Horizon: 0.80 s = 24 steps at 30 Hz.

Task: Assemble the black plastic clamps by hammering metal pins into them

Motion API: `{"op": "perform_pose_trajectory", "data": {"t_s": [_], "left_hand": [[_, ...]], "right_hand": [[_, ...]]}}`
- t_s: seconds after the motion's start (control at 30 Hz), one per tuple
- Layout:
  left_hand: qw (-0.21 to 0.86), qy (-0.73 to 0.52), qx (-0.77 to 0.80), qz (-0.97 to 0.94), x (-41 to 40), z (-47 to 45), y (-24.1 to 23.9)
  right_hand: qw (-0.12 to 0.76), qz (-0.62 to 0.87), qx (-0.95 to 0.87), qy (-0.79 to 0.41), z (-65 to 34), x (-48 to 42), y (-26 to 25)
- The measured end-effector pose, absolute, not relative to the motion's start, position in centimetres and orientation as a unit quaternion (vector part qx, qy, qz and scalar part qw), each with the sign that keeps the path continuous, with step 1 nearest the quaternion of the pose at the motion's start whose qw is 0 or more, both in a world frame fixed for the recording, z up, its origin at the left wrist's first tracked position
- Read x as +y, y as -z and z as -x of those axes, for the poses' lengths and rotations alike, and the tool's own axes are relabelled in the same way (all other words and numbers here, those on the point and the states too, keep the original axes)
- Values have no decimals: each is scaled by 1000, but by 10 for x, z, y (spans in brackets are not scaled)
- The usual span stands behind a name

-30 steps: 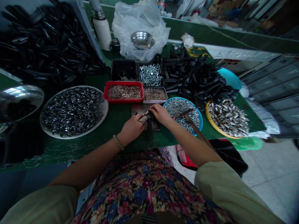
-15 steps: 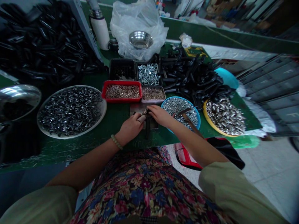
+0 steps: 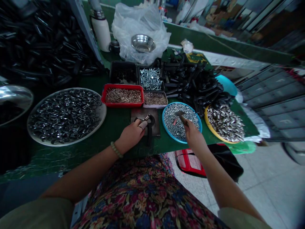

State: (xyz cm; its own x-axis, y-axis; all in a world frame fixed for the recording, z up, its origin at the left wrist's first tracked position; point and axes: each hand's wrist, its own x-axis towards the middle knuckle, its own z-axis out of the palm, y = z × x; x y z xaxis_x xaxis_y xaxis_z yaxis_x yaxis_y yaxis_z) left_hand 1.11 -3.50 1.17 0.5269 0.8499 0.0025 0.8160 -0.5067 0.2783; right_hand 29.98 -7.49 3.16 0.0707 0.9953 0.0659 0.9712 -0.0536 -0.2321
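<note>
My left hand (image 3: pixel 132 133) is closed on a black clamp piece (image 3: pixel 150 127) and steadies it on a small metal plate (image 3: pixel 143 113) near the table's front edge. My right hand (image 3: pixel 194 136) has its fingers wrapped round the handle of a small hammer (image 3: pixel 181 116), whose head hangs over the blue dish of small nuts (image 3: pixel 166 125). A bead bracelet shows on my left wrist.
A wide round tray of metal rings (image 3: pixel 101 109) lies left. A red tray (image 3: pixel 122 95), a tray of screws (image 3: pixel 150 79) and a black tray (image 3: pixel 123 73) stand behind the plate. A yellow dish of metal sleeves (image 3: pixel 224 122) and piles of black parts (image 3: pixel 197 82) lie right.
My right hand left the clamp piece, moved right and took up the hammer over the blue dish. My left hand stayed on the clamp piece.
</note>
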Motion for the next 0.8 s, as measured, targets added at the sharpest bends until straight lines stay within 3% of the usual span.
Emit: {"op": "perform_pose_trajectory", "data": {"t_s": [0.1,0.23,0.4,0.5,0.63,0.8], "left_hand": [[117,-69,485,-864,-35,-11,-11],[126,-71,483,-864,-35,-10,-11],[118,-73,483,-864,-35,-11,-9],[115,-75,474,-870,-35,-10,-9],[115,-74,477,-868,-33,-10,-9],[111,-75,479,-868,-38,-15,-7]], "right_hand": [[168,647,-729,-151,-250,-63,-48],[206,611,-748,-158,-218,-51,-61],[150,616,-754,-173,-216,-45,-56],[199,626,-737,-156,-215,-46,-55],[143,619,-749,-187,-213,-47,-55],[184,626,-739,-166,-215,-45,-54]]}}
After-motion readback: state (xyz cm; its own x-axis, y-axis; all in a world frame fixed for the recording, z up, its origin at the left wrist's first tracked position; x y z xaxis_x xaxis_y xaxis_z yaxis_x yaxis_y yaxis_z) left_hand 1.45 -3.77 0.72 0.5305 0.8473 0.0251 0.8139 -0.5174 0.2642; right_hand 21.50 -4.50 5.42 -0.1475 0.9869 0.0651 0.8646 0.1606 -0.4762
